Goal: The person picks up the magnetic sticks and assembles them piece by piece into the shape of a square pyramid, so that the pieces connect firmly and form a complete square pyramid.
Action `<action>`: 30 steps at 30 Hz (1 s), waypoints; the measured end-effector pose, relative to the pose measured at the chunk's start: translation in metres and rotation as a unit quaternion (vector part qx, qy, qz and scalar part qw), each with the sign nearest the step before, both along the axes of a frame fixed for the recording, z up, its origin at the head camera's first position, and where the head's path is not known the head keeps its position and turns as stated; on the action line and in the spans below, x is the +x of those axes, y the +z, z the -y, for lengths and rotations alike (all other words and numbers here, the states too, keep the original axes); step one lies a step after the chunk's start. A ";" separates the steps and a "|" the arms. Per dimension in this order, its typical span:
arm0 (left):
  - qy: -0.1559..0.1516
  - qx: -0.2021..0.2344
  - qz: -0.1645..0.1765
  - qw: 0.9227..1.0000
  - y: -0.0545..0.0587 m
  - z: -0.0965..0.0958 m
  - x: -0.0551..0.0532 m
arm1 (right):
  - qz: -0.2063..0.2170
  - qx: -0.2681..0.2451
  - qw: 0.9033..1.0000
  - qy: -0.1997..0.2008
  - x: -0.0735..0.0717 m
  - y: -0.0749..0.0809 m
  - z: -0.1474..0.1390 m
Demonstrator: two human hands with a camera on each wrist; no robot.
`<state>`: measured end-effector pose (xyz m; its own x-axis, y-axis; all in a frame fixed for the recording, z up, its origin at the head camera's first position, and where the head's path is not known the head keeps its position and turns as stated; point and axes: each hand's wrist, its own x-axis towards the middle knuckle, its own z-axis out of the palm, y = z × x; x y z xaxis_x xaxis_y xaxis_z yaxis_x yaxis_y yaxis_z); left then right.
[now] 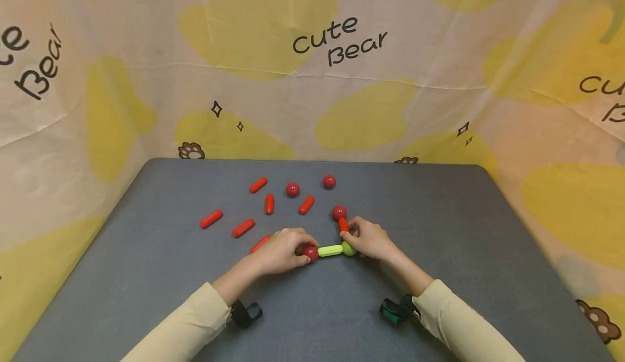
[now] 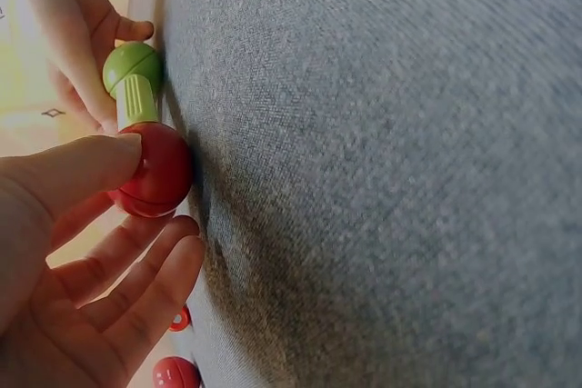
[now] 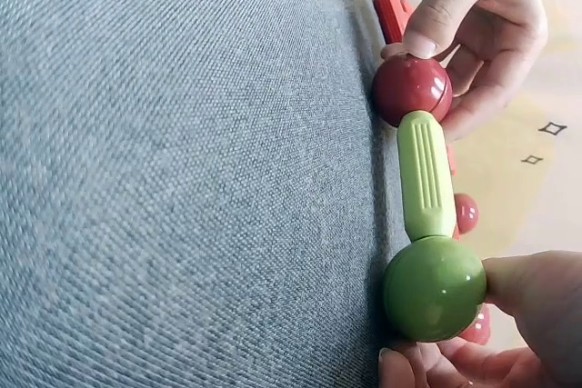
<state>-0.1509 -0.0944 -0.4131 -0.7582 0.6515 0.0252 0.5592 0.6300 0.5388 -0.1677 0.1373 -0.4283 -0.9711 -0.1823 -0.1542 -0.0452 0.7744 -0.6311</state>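
My left hand [image 1: 285,251] pinches a red toy ball [image 2: 159,170] between thumb and fingers. A light green ridged rod [image 3: 426,174] joins that ball to a green ball [image 3: 435,288]. Around the green ball curls my right hand [image 1: 373,240], its thumb on the upper side and a fingertip low beside the cloth. From the green ball a red rod [image 1: 343,224] runs toward the back, partly covered by the right hand's fingers, with another red ball [image 1: 339,213] at its far end. The joined pieces make a bent shape low over the table.
Several loose red rods [image 1: 243,228] lie left of and behind the hands, one [image 1: 260,243] partly behind the left hand. Two loose red balls [image 1: 293,190] sit farther back. The grey table [image 1: 439,204] meets a patterned cloth wall [image 1: 351,107] at its back edge.
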 end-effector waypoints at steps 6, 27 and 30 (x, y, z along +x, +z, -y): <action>-0.001 -0.006 -0.006 1.000 -0.001 0.002 -0.001 | 0.008 0.003 1.000 -0.002 0.002 0.000 0.001; 0.001 -0.004 0.000 1.000 0.001 0.014 0.003 | 0.023 -0.003 1.000 -0.012 0.010 0.002 0.007; 0.012 0.010 -0.006 1.000 0.006 0.021 0.002 | 0.024 -0.004 1.000 -0.009 0.010 0.002 0.008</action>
<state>-0.1494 -0.1152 -0.4069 -0.7733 0.6324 0.0461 0.5502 0.6330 0.5446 -0.1577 0.1297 -0.4258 -0.9658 -0.1654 -0.1999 0.0002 0.7701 -0.6379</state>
